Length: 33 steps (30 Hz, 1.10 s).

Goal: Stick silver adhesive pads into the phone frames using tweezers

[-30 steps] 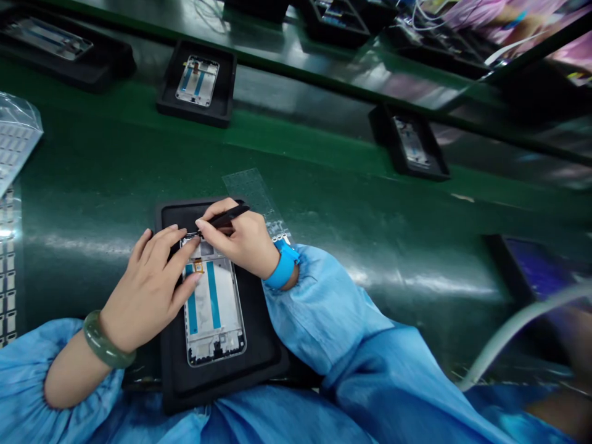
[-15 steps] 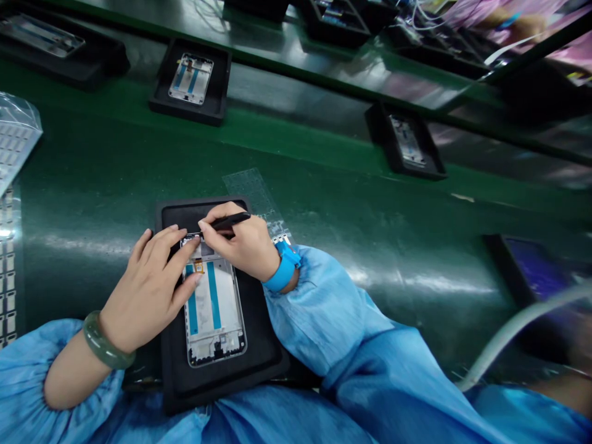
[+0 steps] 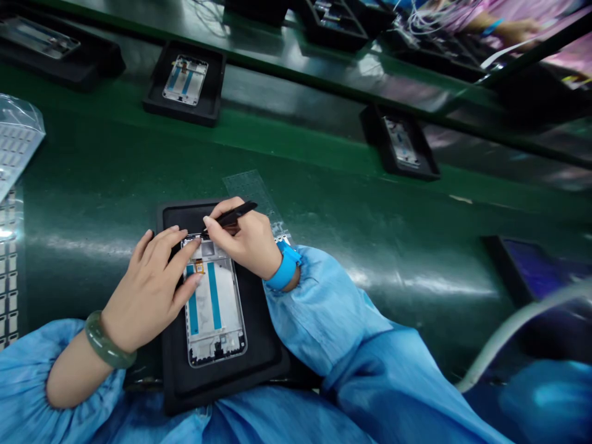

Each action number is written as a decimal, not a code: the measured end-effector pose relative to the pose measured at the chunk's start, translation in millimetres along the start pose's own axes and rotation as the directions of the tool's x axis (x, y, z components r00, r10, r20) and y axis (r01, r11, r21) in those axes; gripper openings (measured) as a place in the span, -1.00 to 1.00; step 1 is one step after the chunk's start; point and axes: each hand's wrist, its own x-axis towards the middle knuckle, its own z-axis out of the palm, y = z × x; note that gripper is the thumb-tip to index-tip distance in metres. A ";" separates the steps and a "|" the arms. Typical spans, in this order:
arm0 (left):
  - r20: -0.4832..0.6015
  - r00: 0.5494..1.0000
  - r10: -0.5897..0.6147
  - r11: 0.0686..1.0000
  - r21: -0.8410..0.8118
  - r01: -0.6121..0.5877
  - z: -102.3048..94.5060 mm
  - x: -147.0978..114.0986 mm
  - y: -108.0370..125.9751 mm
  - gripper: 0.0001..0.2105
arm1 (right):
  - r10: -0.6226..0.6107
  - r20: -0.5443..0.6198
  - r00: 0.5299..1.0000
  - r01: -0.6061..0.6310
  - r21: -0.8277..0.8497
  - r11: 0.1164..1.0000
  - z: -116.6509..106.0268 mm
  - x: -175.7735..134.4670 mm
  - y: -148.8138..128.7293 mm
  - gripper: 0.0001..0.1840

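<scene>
A phone's metal mid-frame [image 3: 229, 302] with two blue strips lies in a black foam tray [image 3: 266, 354] in front of me. My left hand [image 3: 143, 283] rests on its upper left part, fingers spread, with fingertips near the top edge and thumb on the frame. Pinched in my right hand [image 3: 250, 243] is a pair of black tweezers [image 3: 237, 213], tilted, tip down at the top edge of the frame. My fingers partly hide what the tip touches. A small orange flex cable [image 3: 198, 267] shows beside the left thumb.
Black trays with phone frames stand along the green bench [image 3: 324, 216]: a left tray [image 3: 92, 68], a middle tray [image 3: 150, 105] and a right tray [image 3: 383, 145]. A clear sheet [image 3: 250, 185] lies behind my right hand. Part sheets [image 3: 12, 265] lie left. A pale hose [image 3: 504, 339] curves at right.
My right hand has shifted slightly, and the tweezers' back end has risen and moved right. The trays at the back sit slightly further left. My left hand stays on the frame.
</scene>
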 end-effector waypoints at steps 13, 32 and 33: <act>-0.005 1.000 0.000 1.000 0.001 0.000 0.3 0.7 0.6 -0.57 | 0.030 0.083 0.996 -0.033 0.037 0.999 -2.4 3.3 0.7 -0.87; -0.006 1.000 -0.017 1.000 0.000 0.017 1.3 1.5 1.5 -0.59 | -0.029 0.053 0.998 0.026 0.041 0.999 -0.2 2.6 5.7 -0.89; -0.011 1.000 -0.014 1.000 0.001 0.014 1.4 1.4 1.1 -0.59 | -0.062 0.057 0.996 0.061 0.019 0.998 1.9 1.3 5.7 -0.90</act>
